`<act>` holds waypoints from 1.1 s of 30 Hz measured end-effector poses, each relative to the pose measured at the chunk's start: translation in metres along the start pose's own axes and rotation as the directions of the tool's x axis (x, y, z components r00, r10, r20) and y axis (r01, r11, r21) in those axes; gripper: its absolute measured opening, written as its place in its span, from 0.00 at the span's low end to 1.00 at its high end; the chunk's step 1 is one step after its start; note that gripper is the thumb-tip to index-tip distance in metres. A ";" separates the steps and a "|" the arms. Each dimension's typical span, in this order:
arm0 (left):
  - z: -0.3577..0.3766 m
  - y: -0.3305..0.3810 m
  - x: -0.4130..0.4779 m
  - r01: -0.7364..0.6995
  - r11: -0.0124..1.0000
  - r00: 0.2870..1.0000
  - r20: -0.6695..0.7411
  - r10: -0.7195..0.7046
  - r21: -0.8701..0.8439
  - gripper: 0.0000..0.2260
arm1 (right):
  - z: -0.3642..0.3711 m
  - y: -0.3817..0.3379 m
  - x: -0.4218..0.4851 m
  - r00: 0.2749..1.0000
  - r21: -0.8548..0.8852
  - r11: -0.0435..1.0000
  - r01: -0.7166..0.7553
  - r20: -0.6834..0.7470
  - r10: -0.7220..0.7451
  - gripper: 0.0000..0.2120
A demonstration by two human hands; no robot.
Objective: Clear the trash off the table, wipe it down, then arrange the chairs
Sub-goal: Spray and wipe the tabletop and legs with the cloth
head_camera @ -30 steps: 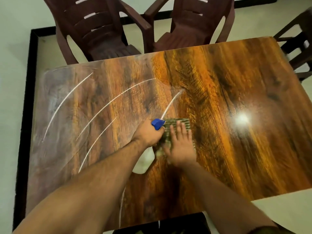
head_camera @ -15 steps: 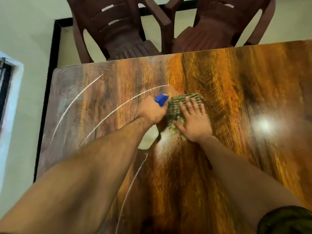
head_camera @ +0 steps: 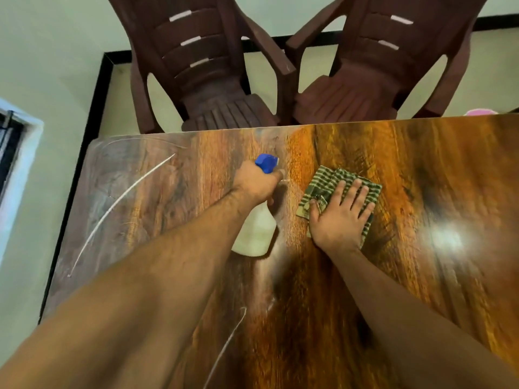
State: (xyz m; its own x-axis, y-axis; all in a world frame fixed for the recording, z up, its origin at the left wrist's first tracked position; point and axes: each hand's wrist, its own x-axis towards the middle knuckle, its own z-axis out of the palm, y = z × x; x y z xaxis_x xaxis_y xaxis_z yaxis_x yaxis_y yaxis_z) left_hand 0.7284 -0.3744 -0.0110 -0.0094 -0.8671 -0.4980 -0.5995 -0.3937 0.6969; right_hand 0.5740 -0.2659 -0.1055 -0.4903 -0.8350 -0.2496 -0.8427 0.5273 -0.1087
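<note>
There's the left hand (head_camera: 257,182) out over the glossy wood-grain table (head_camera: 435,169), fingers wrapped tight round the neck of a white plastic spray bottle (head_camera: 257,231), and the blue trigger head (head_camera: 266,163) pokes out past the knuckles, aimed at the far edge. The bottle's pale body hangs tilted below the wrist, low over the wood; whether it touches the top, I cannot tell. Just to the right, the right hand (head_camera: 341,217) lies flat, fingers straight and spread, pressing down on a folded green-and-cream striped cloth (head_camera: 323,181). That cloth sits mid-table, toward the far edge, its corners showing beyond the fingertips and beside the thumb. A strip of bare wood runs between bottle and cloth. Thin white curved streaks (head_camera: 120,203) arc across the table's left part. Beyond the far edge, two dark brown slatted plastic armchairs (head_camera: 202,66) stand side by side, facing the table, their inner armrests almost touching. A pink thing (head_camera: 481,111) peeks over the far right edge, too little of it showing to name
</note>
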 end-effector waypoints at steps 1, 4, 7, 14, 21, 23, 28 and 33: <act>-0.003 0.003 0.005 -0.011 1.000 1.000 -0.014 0.011 -0.019 0.12 | -0.002 -0.001 0.010 0.999 -0.006 0.999 0.040 -0.007 -0.040 0.41; -0.011 0.006 0.018 -0.043 0.999 0.996 -0.083 0.040 -0.029 0.09 | -0.011 -0.005 0.052 0.993 0.011 0.993 0.115 0.004 -0.115 0.40; -0.019 0.003 0.025 -0.043 0.995 0.998 -0.041 0.039 -0.086 0.08 | -0.023 -0.022 0.102 0.997 0.035 0.997 0.072 0.023 -0.073 0.39; -0.039 -0.012 0.027 -0.021 0.995 0.998 -0.054 0.016 -0.094 0.06 | -0.039 -0.105 0.157 0.974 -0.014 0.978 0.208 0.099 -0.205 0.34; -0.049 -0.002 0.020 -0.023 0.997 0.997 -0.077 0.017 -0.076 0.11 | -0.021 -0.113 0.086 0.550 -0.095 0.543 0.834 0.214 -0.807 0.34; -0.051 -0.001 0.018 -0.007 0.993 0.999 -0.048 0.001 -0.120 0.10 | -0.026 -0.082 0.092 0.498 -0.092 0.490 0.867 0.227 -0.837 0.34; -0.053 -0.011 0.005 0.006 0.993 1.000 0.000 -0.006 -0.117 0.09 | -0.035 -0.064 0.122 0.942 -0.080 0.940 0.333 0.074 -0.327 0.36; -0.045 -0.035 -0.023 0.007 1.000 1.000 -0.028 -0.008 -0.019 0.08 | -0.008 -0.110 0.040 0.847 -0.074 0.845 0.530 0.108 -0.521 0.35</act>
State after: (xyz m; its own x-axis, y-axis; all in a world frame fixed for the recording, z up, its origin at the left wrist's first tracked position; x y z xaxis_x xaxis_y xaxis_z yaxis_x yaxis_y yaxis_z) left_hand 0.7851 -0.3543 -0.0006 0.0181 -0.8724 -0.4885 -0.5840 -0.4058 0.7030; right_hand 0.6457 -0.3585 -0.0958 0.0482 -0.9647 -0.2590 -0.9882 -0.0084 -0.1528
